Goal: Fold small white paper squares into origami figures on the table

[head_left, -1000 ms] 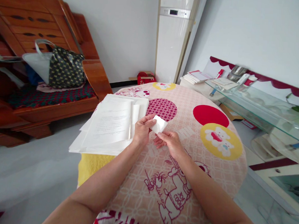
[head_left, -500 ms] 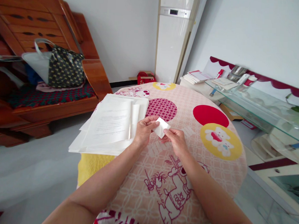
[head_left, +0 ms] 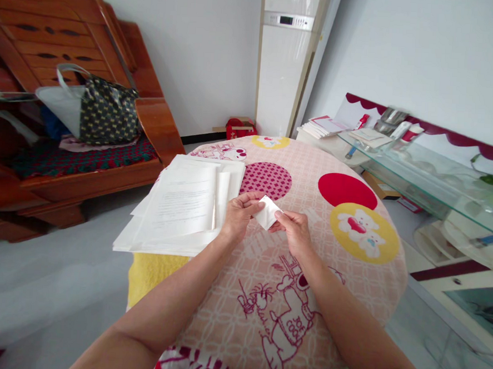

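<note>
A small folded piece of white paper (head_left: 266, 213) is held up over the round table, tilted with one corner pointing away from me. My left hand (head_left: 239, 214) pinches its left side between thumb and fingers. On the opposite side my right hand (head_left: 293, 227) grips the lower right edge, thumb on top. The fingers under the paper are partly hidden. Left of my hands lies a stack of white paper sheets (head_left: 182, 203), the top one printed with lines of text.
A patterned pink cloth (head_left: 230, 317) covers the table. To the right stands a glass-topped cabinet (head_left: 439, 179) bearing papers and metal containers. At the left, a wooden bench (head_left: 158, 123) holds a dark patterned bag (head_left: 109, 109). A white standing air conditioner (head_left: 283, 75) is behind.
The folded paper has shifted very slightly toward me and to the right, and its face shows a bit more. My right fingers have moved slightly along its edge.
</note>
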Demonstrator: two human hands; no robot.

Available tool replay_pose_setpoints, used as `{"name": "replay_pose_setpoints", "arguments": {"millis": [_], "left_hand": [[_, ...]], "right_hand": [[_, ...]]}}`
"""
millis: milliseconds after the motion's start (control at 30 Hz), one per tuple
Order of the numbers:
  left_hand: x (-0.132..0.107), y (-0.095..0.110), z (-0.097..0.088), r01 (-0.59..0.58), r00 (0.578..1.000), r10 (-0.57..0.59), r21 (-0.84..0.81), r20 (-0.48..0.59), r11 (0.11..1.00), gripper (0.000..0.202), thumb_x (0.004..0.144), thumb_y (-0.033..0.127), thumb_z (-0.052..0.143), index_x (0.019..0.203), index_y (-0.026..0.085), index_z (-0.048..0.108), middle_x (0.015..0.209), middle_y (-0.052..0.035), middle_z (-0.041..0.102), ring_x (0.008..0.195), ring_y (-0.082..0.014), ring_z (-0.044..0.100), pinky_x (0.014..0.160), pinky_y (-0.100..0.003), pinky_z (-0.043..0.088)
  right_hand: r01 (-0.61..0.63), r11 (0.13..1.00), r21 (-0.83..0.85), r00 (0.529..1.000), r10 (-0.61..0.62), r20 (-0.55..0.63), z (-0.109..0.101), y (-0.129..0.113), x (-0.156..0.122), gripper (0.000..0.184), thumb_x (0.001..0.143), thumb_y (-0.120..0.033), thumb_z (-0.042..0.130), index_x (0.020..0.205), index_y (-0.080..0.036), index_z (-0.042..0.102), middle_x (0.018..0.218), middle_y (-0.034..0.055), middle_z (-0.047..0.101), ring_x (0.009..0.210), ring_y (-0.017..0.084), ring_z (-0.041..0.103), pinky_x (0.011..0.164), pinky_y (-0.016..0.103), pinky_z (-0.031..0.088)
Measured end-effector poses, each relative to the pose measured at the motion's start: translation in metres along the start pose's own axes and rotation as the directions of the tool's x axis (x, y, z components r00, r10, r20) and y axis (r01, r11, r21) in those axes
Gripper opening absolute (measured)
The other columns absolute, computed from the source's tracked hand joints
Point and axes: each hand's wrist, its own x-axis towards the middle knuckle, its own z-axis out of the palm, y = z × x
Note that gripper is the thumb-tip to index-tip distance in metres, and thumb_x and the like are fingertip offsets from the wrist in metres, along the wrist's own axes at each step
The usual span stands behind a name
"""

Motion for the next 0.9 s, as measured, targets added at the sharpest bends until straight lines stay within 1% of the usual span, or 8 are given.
{"name": "replay_pose_setpoints", "arguments": {"millis": [133,333,467,600,733,833,900], "left_hand": [[-0.002,0.004,0.0,-0.056,0.998,0.055,0.032,0.022,0.998,0.04,0.06,0.031,0.088,0.094,0.016,0.076,0.077,-0.0036,0.076,0.062,-0.0148,0.065,0.062,-0.026,0.05],[-0.007,0.007,0.003,-0.079,0.994,0.073,0.066,0.086,0.995,0.039,0.063,0.032,0.087,0.097,0.015,0.076,0.078,-0.0043,0.076,0.064,-0.0153,0.067,0.062,-0.025,0.051],[-0.006,0.006,0.002,-0.077,0.993,0.071,0.065,0.091,0.995,0.039,0.064,0.032,0.087,0.098,0.015,0.077,0.081,-0.0051,0.077,0.065,-0.0152,0.067,0.061,-0.025,0.051],[-0.005,0.003,0.001,-0.09,0.992,0.084,0.068,0.091,0.994,0.038,0.065,0.033,0.087,0.097,0.015,0.077,0.081,-0.0054,0.076,0.066,-0.0151,0.067,0.061,-0.024,0.05],[-0.004,0.001,0.001,-0.103,0.991,0.095,0.081,0.089,0.991,0.037,0.067,0.034,0.085,0.097,0.014,0.076,0.083,-0.0058,0.076,0.067,-0.0148,0.066,0.062,-0.024,0.049],[-0.005,0.002,0.001,-0.112,0.99,0.103,0.1,0.097,0.989,0.038,0.068,0.034,0.084,0.098,0.013,0.075,0.084,-0.0065,0.076,0.066,-0.0141,0.066,0.061,-0.023,0.048],[-0.006,0.002,0.002,-0.118,0.99,0.107,0.122,0.096,0.986,0.037,0.069,0.035,0.083,0.098,0.012,0.075,0.082,-0.0062,0.076,0.064,-0.0137,0.065,0.06,-0.023,0.047]], "right_hand": [[0.003,1.0,-0.008,1.0,-0.003,0.02,-0.004,-0.002,0.002,0.032,0.073,-0.051,0.075,0.073,-0.018,0.074,0.068,0.0038,0.071,0.062,0.02,0.067,0.063,0.033,0.059],[0.057,0.997,-0.059,0.998,-0.059,-0.038,-0.008,-0.001,0.004,0.027,0.075,-0.046,0.074,0.068,-0.02,0.073,0.062,0.0018,0.069,0.055,0.018,0.064,0.056,0.03,0.055],[0.13,0.982,-0.134,0.988,-0.139,-0.06,-0.011,0.004,0.004,0.023,0.08,-0.04,0.071,0.068,-0.02,0.074,0.06,0.0006,0.069,0.053,0.017,0.064,0.054,0.028,0.052],[0.181,0.949,-0.258,0.976,-0.206,-0.075,-0.013,0.002,0.002,0.025,0.082,-0.038,0.069,0.066,-0.019,0.073,0.056,0.0001,0.068,0.052,0.017,0.064,0.054,0.027,0.05],[0.202,0.916,-0.347,0.968,-0.241,-0.075,-0.013,-0.003,0.0,0.027,0.083,-0.038,0.068,0.064,-0.019,0.071,0.054,-0.0001,0.067,0.051,0.016,0.063,0.053,0.025,0.049],[0.214,0.897,-0.387,0.964,-0.258,-0.066,-0.013,-0.006,-0.001,0.029,0.082,-0.037,0.067,0.06,-0.019,0.068,0.053,-0.0003,0.066,0.05,0.015,0.062,0.053,0.025,0.047],[0.216,0.891,-0.4,0.964,-0.259,-0.055,-0.013,-0.005,-0.001,0.03,0.083,-0.038,0.067,0.059,-0.019,0.067,0.052,-0.0001,0.066,0.05,0.015,0.062,0.052,0.025,0.047]]}}
